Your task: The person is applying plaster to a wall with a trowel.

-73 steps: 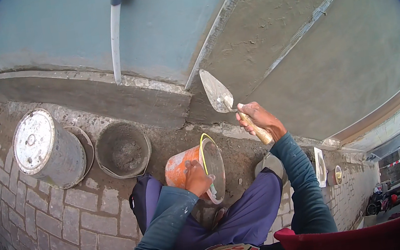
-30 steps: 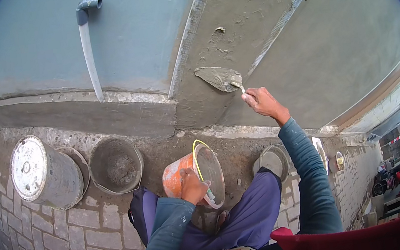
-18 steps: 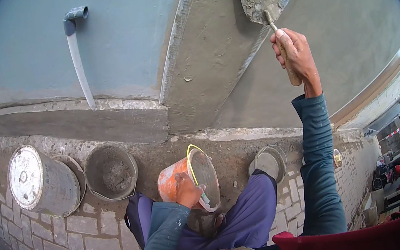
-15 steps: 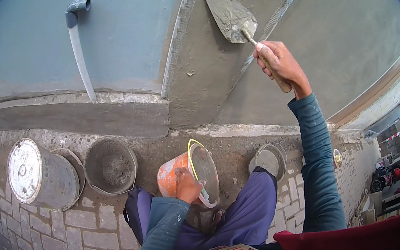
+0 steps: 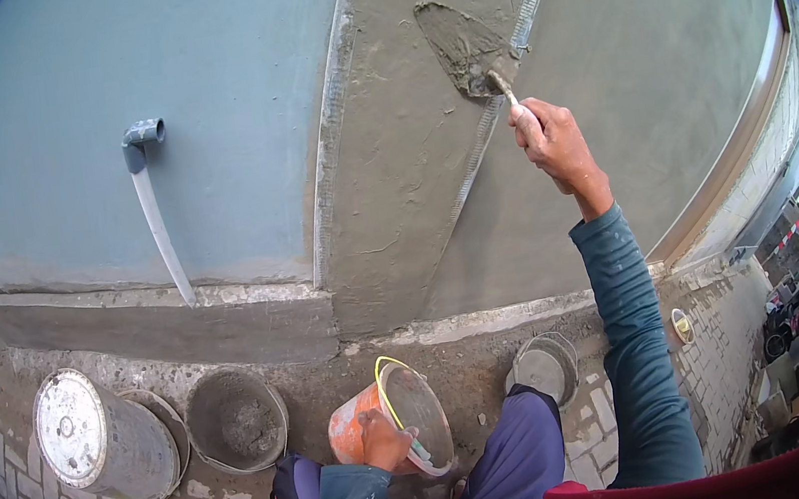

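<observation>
My right hand [image 5: 560, 150] is closed round the handle of a trowel [image 5: 466, 51], raised against the wall. Wet grey mortar coats its pointed blade, which lies over the rough plastered strip [image 5: 379, 171] between two pale corner beads. Low in front of me, my left hand [image 5: 384, 441] grips the near side of an orange bucket [image 5: 350, 428]. The bucket is tilted toward the right, with a yellow band along its rim and grey mortar inside. Whether the left fingers also hold its handle, I cannot tell.
A dark mortar bucket [image 5: 235, 420] and a tipped pale bucket [image 5: 102, 440] stand to the left on the paving. Another bucket [image 5: 543, 372] with grey contents sits beyond my right knee. A white pipe with a grey elbow [image 5: 142, 134] juts from the blue wall [image 5: 229, 100].
My view has tilted upward, so the buckets and the pipe appear lower. The trowel blade now lies closer to the plaster. My left hand keeps its grip on the orange bucket.
</observation>
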Demonstrator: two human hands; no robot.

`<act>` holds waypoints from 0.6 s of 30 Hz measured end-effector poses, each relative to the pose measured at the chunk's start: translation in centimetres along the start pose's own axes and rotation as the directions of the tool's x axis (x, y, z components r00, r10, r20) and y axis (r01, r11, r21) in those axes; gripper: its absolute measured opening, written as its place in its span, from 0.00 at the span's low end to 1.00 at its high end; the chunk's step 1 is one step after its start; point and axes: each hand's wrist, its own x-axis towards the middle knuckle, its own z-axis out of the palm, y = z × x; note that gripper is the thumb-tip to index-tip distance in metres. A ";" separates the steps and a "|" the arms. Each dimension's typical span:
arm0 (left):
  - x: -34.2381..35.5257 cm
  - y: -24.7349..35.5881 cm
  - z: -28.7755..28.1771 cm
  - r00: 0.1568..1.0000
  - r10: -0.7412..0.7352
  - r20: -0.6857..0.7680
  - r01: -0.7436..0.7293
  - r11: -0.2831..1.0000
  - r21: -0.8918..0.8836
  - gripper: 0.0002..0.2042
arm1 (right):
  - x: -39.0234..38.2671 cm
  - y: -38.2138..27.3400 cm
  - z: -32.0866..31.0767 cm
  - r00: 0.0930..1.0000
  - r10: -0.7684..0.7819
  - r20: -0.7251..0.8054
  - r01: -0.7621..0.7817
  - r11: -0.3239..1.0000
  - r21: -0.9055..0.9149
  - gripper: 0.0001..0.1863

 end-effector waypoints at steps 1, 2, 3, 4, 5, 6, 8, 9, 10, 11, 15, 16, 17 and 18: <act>0.0 -0.1 0.3 1.000 0.015 -0.018 -0.015 1.000 -0.026 0.39 | 0.9 -1.1 -1.4 0.998 0.056 -0.006 -0.055 0.997 0.061 0.18; 0.1 -0.1 0.4 1.000 0.015 -0.015 -0.016 1.000 -0.026 0.39 | 1.7 -2.0 -2.3 0.994 0.108 -0.008 -0.106 0.986 0.127 0.19; 0.1 -0.1 0.6 1.000 0.020 -0.021 -0.020 1.000 -0.005 0.39 | 1.8 -2.7 -2.6 0.994 0.110 -0.002 -0.109 0.986 0.127 0.19; 0.2 -0.2 0.7 0.999 0.023 -0.028 -0.022 1.000 0.016 0.39 | 2.0 -3.3 -2.6 0.991 0.129 0.042 -0.136 0.959 0.248 0.19; 0.5 -0.3 0.6 1.000 0.010 -0.026 -0.010 1.000 0.011 0.39 | 2.1 -3.4 -2.2 0.985 0.145 0.092 -0.168 0.915 0.366 0.19; 0.6 -0.1 0.4 1.000 0.024 -0.018 -0.024 1.000 0.011 0.39 | 2.1 -3.0 -1.7 0.982 0.153 0.111 -0.184 0.913 0.364 0.19; 0.5 0.2 0.1 1.000 0.012 0.004 -0.012 1.000 0.003 0.39 | 2.0 -1.6 0.4 0.965 0.134 0.223 -0.219 0.882 0.418 0.19; 0.5 0.1 -0.2 1.000 0.011 -0.015 -0.011 1.000 -0.005 0.40 | 0.8 -1.4 2.5 0.945 0.147 0.293 -0.257 0.886 0.386 0.19; 0.2 0.3 -0.2 0.999 0.022 -0.024 -0.022 1.000 -0.018 0.40 | -0.5 -1.0 3.7 0.918 0.139 0.370 -0.270 0.904 0.330 0.19; 0.0 0.3 -0.4 1.000 -0.013 -0.020 0.013 1.000 -0.024 0.40 | -2.2 -0.2 5.9 0.890 0.105 0.444 -0.254 0.923 0.291 0.20; 0.0 1.1 -0.4 1.000 0.001 -0.015 -0.001 1.000 0.006 0.41 | -10.1 4.5 14.7 0.786 0.019 0.618 0.003 0.999 -0.034 0.21; 0.0 1.0 -0.5 1.000 0.006 -0.016 -0.006 1.000 0.018 0.40 | -12.5 5.3 17.4 0.754 0.016 0.657 0.015 0.999 -0.041 0.21; -0.6 2.0 -1.2 1.000 -0.017 0.025 0.018 1.000 -0.017 0.40 | -14.8 6.2 19.1 0.724 0.026 0.690 0.026 0.998 -0.065 0.22; -0.9 2.2 -0.9 0.999 -0.004 0.032 0.005 1.000 -0.003 0.40 | -16.9 6.8 19.7 0.734 0.040 0.678 0.013 0.997 -0.073 0.22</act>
